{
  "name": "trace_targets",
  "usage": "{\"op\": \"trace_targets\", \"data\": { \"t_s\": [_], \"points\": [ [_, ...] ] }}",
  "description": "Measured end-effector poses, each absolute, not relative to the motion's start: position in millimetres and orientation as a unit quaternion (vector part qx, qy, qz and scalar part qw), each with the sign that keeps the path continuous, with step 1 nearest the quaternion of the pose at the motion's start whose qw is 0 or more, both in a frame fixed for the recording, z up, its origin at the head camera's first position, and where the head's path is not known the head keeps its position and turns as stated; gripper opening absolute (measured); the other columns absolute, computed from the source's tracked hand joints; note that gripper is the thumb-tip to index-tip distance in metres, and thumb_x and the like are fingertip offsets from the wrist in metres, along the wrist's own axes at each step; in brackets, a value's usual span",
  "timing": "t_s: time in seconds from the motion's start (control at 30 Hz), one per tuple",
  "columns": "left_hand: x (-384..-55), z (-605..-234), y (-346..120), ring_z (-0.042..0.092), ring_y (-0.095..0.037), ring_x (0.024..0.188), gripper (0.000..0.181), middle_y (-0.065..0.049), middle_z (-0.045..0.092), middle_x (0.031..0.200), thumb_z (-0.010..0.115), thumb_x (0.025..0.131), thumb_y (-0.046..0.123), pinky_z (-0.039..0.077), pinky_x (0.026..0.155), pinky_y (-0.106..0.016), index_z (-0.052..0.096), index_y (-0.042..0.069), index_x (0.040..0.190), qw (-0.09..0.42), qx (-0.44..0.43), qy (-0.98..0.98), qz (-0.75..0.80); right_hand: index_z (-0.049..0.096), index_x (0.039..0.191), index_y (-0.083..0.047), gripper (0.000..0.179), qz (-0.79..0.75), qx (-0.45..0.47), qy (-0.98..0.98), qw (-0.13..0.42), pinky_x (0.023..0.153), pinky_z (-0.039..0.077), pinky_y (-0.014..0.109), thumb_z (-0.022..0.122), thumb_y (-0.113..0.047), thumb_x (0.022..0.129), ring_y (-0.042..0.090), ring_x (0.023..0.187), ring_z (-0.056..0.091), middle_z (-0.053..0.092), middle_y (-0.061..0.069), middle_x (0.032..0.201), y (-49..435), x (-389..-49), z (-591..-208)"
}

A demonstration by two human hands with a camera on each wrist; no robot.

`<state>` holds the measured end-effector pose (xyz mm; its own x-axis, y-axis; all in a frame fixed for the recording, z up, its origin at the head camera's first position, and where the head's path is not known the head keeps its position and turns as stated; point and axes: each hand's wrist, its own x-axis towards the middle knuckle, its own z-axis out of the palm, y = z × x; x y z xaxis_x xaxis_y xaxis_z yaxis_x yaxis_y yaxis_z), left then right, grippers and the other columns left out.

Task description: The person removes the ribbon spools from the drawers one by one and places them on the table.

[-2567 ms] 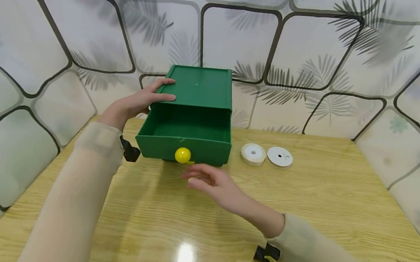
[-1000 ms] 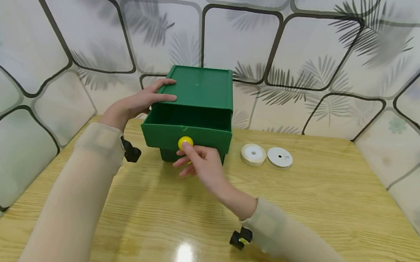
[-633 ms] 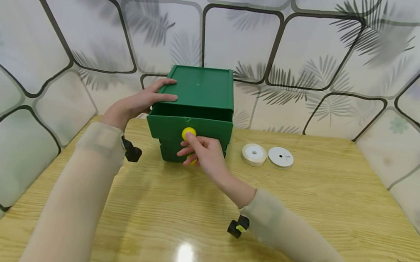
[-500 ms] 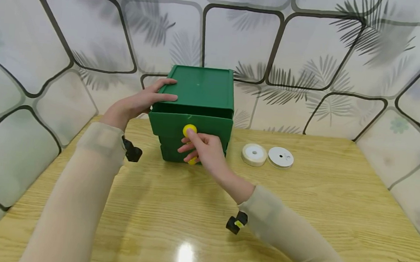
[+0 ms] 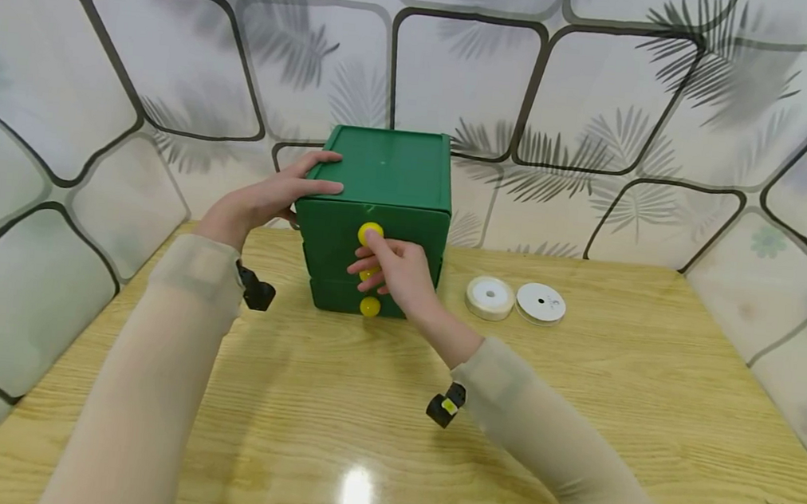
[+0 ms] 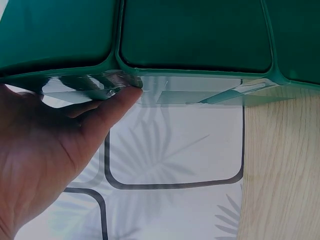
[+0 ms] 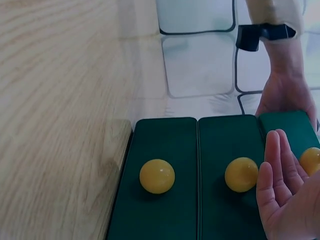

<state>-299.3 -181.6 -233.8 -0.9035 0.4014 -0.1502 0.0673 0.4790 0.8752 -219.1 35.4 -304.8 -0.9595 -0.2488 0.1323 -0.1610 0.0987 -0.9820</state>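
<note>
Here, on the left, a pale sleeve [image 5: 141, 365] is worn, and a small black camera [image 5: 256, 290] is strapped at its cuff. The left hand [image 5: 264, 200] is laid on the left side of a green drawer box [image 5: 385, 170]. The grip of this hand is loose and spread: its thumb and one finger are rested flat on the box top, and the side is touched lower down.

The box is set at the back of the wooden desk [image 5: 651, 386], by a leaf-patterned wall [image 5: 462, 73]. Its three drawers [image 7: 155, 215] are all closed. One round knob is fixed to each: the bottom yellow knob [image 5: 370, 307], the middle yellow knob [image 7: 241, 174] and the top yellow knob [image 5: 370, 228].

The top knob is pinched by the thumb and first finger of the right hand [image 5: 402, 272]. The rest of that grip is held out, with the fingers near the middle knob.

Farther right, a cream ribbon roll [image 5: 490, 298] and a flat white spool [image 5: 540, 304] are placed side by side on the desk.
</note>
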Motion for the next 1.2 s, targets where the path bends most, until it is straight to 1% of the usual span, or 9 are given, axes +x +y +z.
{"op": "trace_targets", "data": {
  "t_s": [0.2,0.4,0.5,0.67,0.73,0.77,0.97,1.03,1.2],
  "points": [
    [-300.5,-233.9,-181.7,0.035,-0.038,0.129,0.074,-0.008,0.005,0.158,0.056,0.096,0.045,0.038,0.091,-0.060,0.013,0.032,0.154,0.171,0.137,0.841,0.494,0.071,0.102,0.000,0.050,-0.659,-0.139,0.739,0.028,0.076,0.046,0.059,0.048,-0.044,0.101,0.018,0.063,0.067,0.073,0.006,0.085,34.5,-225.6,-306.7],
    [-299.4,-233.3,-182.4,0.032,-0.040,0.131,0.074,-0.007,0.001,0.159,0.055,0.096,0.044,0.036,0.093,-0.062,0.012,0.032,0.155,0.172,0.136,0.840,0.496,0.071,0.105,0.000,0.051,-0.665,-0.137,0.733,0.043,0.077,0.046,0.058,0.049,-0.046,0.101,0.017,0.063,0.067,0.074,0.006,0.087,35.0,-225.2,-307.3],
    [-298.5,-233.3,-181.9,0.033,-0.040,0.131,0.073,-0.007,0.000,0.159,0.056,0.096,0.044,0.036,0.093,-0.062,0.013,0.032,0.155,0.173,0.135,0.839,0.498,0.070,0.106,-0.002,0.051,-0.658,-0.135,0.740,0.046,0.074,0.048,0.054,0.049,-0.048,0.100,0.018,0.063,0.067,0.074,0.005,0.087,37.9,-222.2,-310.1],
    [-298.2,-232.9,-180.5,0.036,-0.040,0.128,0.073,-0.008,0.003,0.159,0.056,0.096,0.043,0.038,0.091,-0.060,0.013,0.032,0.154,0.172,0.136,0.839,0.498,0.071,0.103,-0.001,0.051,-0.628,-0.143,0.764,0.046,0.063,0.050,0.039,0.049,-0.047,0.100,0.026,0.067,0.068,0.073,0.004,0.084,47.2,-211.8,-321.1],
    [-297.7,-232.1,-179.8,0.037,-0.040,0.127,0.073,-0.008,0.003,0.159,0.055,0.096,0.043,0.038,0.090,-0.060,0.013,0.032,0.155,0.171,0.137,0.839,0.498,0.071,0.102,0.000,0.051,-0.619,-0.149,0.769,0.063,0.061,0.048,0.035,0.050,-0.046,0.100,0.030,0.069,0.067,0.073,0.005,0.084,51.1,-206.5,-326.5],
    [-297.4,-231.8,-179.7,0.037,-0.040,0.127,0.073,-0.008,0.002,0.159,0.055,0.096,0.043,0.038,0.090,-0.060,0.013,0.032,0.155,0.170,0.137,0.839,0.498,0.070,0.102,0.001,0.051,-0.614,-0.151,0.771,0.074,0.062,0.048,0.035,0.050,-0.046,0.100,0.030,0.069,0.067,0.073,0.005,0.084,52.7,-204.1,-329.3],
    [-296.3,-231.1,-179.2,0.035,-0.039,0.127,0.073,-0.007,0.000,0.159,0.055,0.096,0.044,0.038,0.090,-0.059,0.013,0.033,0.155,0.167,0.137,0.843,0.492,0.069,0.108,0.002,0.051,-0.592,-0.148,0.782,0.130,0.070,0.049,0.049,0.049,-0.044,0.101,0.021,0.064,0.068,0.074,0.005,0.084,57.1,-197.9,-342.7],
    [-295.9,-231.1,-179.2,0.034,-0.040,0.128,0.074,-0.006,-0.001,0.159,0.055,0.096,0.044,0.038,0.090,-0.060,0.012,0.033,0.155,0.167,0.137,0.844,0.491,0.067,0.111,0.003,0.053,-0.595,-0.140,0.779,0.141,0.069,0.050,0.047,0.049,-0.046,0.100,0.020,0.064,0.067,0.073,0.006,0.085,56.8,-200.2,-345.9],
    [-295.9,-231.4,-180.0,0.034,-0.038,0.129,0.074,-0.005,-0.002,0.159,0.056,0.096,0.045,0.037,0.092,-0.060,0.012,0.033,0.155,0.169,0.135,0.843,0.493,0.063,0.120,0.002,0.055,-0.627,-0.114,0.754,0.159,0.058,0.048,0.033,0.050,-0.047,0.100,0.018,0.062,0.067,0.073,0.009,0.086,53.3,-209.9,-351.3]
  ]
}}
